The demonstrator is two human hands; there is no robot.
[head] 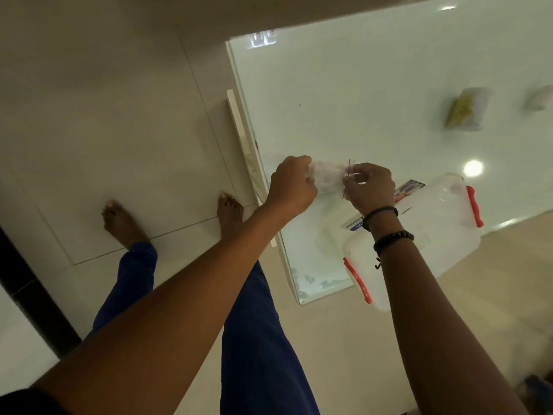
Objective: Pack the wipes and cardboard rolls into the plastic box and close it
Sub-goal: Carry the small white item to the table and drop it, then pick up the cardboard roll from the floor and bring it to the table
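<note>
A small pale wipes packet (327, 176) hangs above the near left part of the white glass table (359, 94), held between both hands. My left hand (291, 184) pinches its left end and my right hand (369, 187) pinches its right end, where a thin dark strip shows. The clear plastic box (443, 235) with red side latches sits at the table's near right corner, its lid on, under my right wrist. Two more wipes packets lie blurred at the far right, one yellow-green (465, 110), one pale (540, 97). No cardboard rolls are visible.
A printed label or card (408, 187) shows behind the box. The table's left edge (248, 145) runs beside a tiled floor where the person's bare feet (230, 211) stand. A dark strip (30, 295) crosses the floor at lower left.
</note>
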